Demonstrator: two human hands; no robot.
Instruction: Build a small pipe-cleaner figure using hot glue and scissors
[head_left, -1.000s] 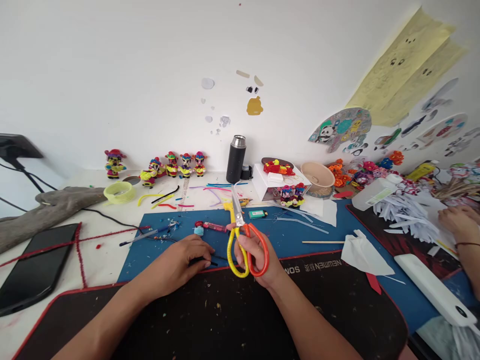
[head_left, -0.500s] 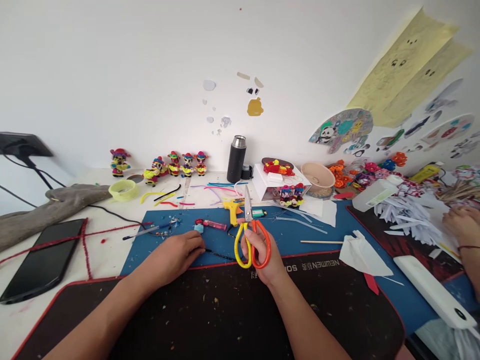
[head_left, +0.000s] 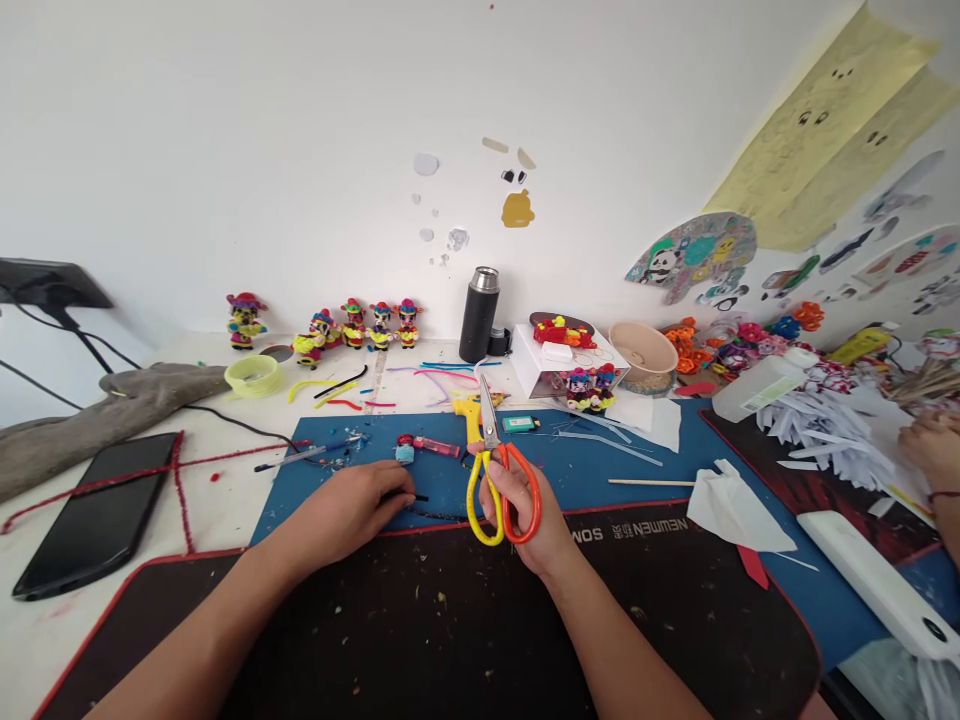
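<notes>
Plain white wall (head_left: 300,150) fills whole back, kinda bare on left. Black box (head_left: 56,283) with dark cables at left edge. Gold sticker (head_left: 517,210) near middle, pale sticker bits around it. Panda sticker sheet (head_left: 705,250) further right, yellow paper (head_left: 814,150) slanting above. White tabletop (head_left: 217,515) runs up to wall. Light pretty soft, shadows faint.

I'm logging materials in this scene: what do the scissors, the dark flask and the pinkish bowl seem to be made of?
Scissors: silvery, gleaming blades, likely steel; glossy yellow and orange-red handles, perhaps plastic-coated. Flask: its bright silvery rim suggests metal; the dark body looks low in sheen, perhaps painted. Bowl: smooth and pale; plastic or ceramic, I can't tell which.
</notes>
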